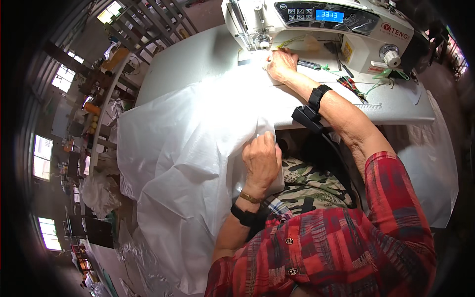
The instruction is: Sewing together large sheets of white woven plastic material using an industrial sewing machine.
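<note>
A large white woven plastic sheet [188, 148] spreads over the sewing table and hangs down its near left side in loose folds. My left hand [262, 159] is closed on the sheet's right edge, just in front of the table's front edge. Beside the needle of a white sewing machine [361, 34], my right hand [281, 64] has its fingers bent and pressed together. Strong lamp glare washes out its fingertips and the part of the sheet near the needle, so what they pinch cannot be made out.
Right of my right hand lie a dark-handled tool [309, 65], dark thin tools and tangled coloured threads [351, 88]. A ruler scale [370, 106] runs along the front edge of the table. Cluttered shelves [99, 114] and a metal rack [148, 22] stand at the left.
</note>
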Demonstrator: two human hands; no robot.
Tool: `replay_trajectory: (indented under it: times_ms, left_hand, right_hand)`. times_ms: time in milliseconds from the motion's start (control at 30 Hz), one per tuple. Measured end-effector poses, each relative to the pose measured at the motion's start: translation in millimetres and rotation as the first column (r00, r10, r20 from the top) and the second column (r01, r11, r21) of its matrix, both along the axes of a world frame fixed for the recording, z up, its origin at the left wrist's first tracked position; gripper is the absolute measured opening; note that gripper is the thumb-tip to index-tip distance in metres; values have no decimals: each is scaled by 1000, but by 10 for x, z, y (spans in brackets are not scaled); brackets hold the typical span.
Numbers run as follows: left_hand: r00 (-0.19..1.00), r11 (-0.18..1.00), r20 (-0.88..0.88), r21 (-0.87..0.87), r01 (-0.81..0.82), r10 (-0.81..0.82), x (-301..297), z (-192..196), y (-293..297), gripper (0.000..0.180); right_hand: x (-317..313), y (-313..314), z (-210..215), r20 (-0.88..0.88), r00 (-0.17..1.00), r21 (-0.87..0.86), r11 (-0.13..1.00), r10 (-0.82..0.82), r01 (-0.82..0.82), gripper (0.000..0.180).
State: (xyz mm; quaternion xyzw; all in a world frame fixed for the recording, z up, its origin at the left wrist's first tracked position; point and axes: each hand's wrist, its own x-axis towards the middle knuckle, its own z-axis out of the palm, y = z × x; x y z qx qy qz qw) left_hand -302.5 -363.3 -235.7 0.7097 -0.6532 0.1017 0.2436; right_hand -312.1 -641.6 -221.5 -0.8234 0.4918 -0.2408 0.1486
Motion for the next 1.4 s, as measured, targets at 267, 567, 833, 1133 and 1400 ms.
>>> replay_trajectory:
  times_ms: [267, 567, 833, 1133, 1400]
  left_hand:
    - [990, 992, -142, -125, -13, -5, 73, 253, 91, 28]
    - [999, 990, 33, -141, 29, -24, 118, 586, -2, 19]
    - [953, 960, 115, 58, 274, -279, -69, 371, -161, 10]
    - [962, 975, -195, -151, 162, -190, 20, 573, 393, 44]
    - [972, 989, 202, 61, -133, 118, 195, -31, 1500, 76]
  right_hand:
    - [76, -37, -25, 7, 994, 7, 994, -109, 109, 18]
    - [232, -211, -216, -10, 985, -159, 972, -174, 171, 12]
    - [139, -175, -210, 11, 996, -276, 957, -94, 93, 19]
    - [-140, 61, -10, -6, 996, -129, 988, 88, -88, 15]
    - [-1280, 1664, 65, -187, 469, -487, 334, 863, -807, 19]
